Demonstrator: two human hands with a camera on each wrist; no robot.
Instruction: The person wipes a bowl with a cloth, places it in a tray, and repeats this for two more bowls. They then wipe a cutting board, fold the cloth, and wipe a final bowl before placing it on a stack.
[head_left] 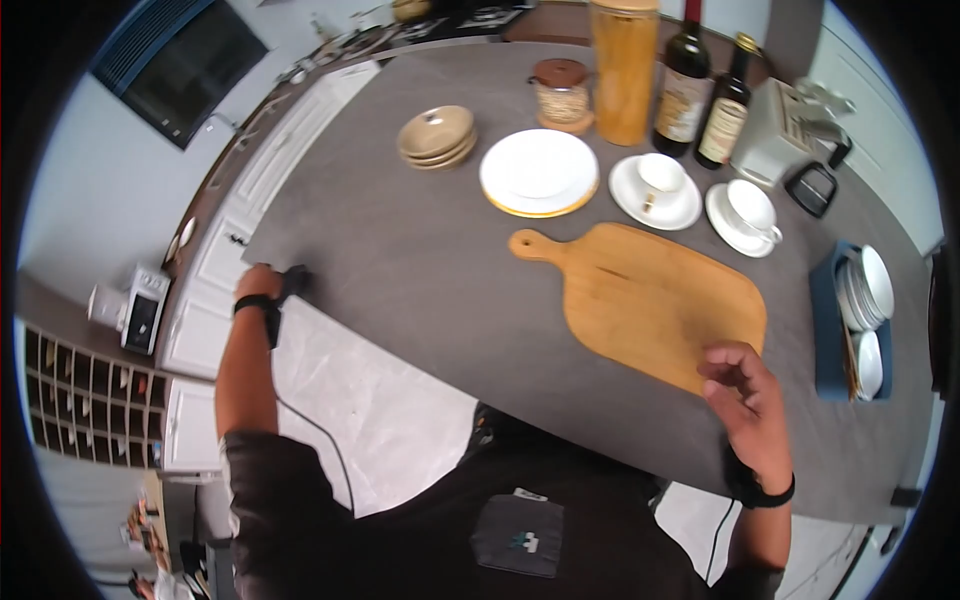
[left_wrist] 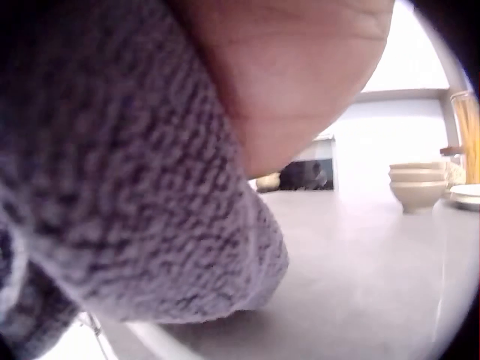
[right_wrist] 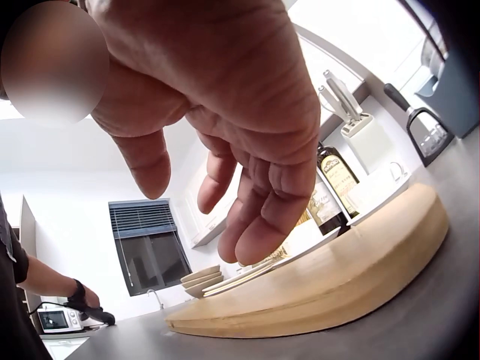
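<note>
At the table's left edge my left hand (head_left: 258,281) grips a dark grey cloth (head_left: 296,283). Close up in the left wrist view, the cloth (left_wrist: 142,195) shows a nubby texture and bunches under the palm, touching the tabletop. My right hand (head_left: 748,405) hangs over the near right edge of a wooden cutting board (head_left: 650,285), fingers loosely bent and holding nothing. In the right wrist view, a gap shows between the fingertips (right_wrist: 259,244) and the board (right_wrist: 322,289), which lies flat with its handle pointing left.
Behind the board stand a white plate stack (head_left: 540,170) and two cups on saucers (head_left: 655,205). Beige bowls (head_left: 437,135) sit farther left. Two bottles (head_left: 684,90), a tall pasta jar (head_left: 625,75) and a knife block (head_left: 775,130) line the back. A blue dish rack (head_left: 828,330) stands right.
</note>
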